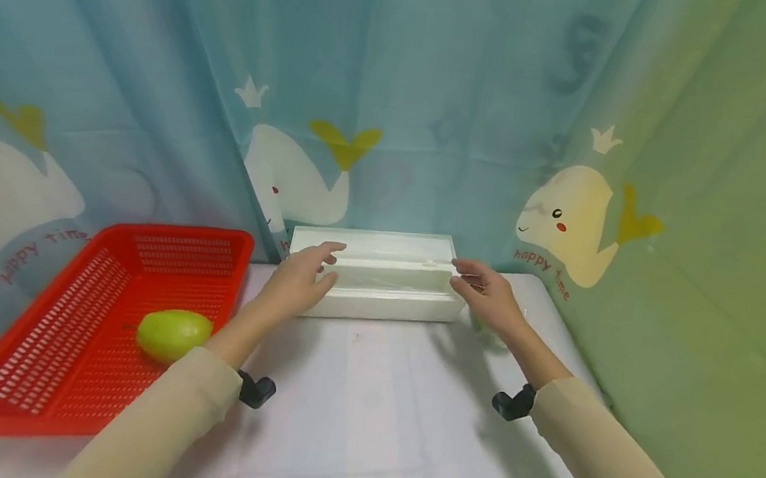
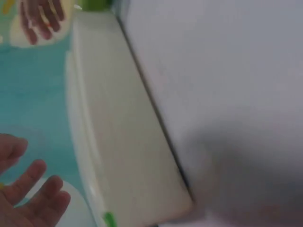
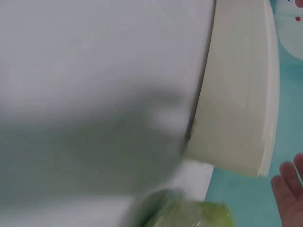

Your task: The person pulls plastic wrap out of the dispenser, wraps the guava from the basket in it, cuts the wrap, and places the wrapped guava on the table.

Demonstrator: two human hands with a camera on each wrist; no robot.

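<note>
R hand (image 3: 292, 201) & blurry green item (image 3: 194, 215) cut off in R wrist view, item's ID unclear.

Box (image 1: 383, 307) on the table (image 1: 371, 417) before the curtain (image 1: 441, 81), basket (image 1: 177, 230) with fruit (image 1: 173, 335) inside to its left

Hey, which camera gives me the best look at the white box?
The head view: it shows the white box nearly whole, with its lid open and its inside visible. The left wrist view shows mainly an outer wall, slanting and blurred; the right wrist view shows part of an outer wall, cut off at the picture's top edge.
</note>
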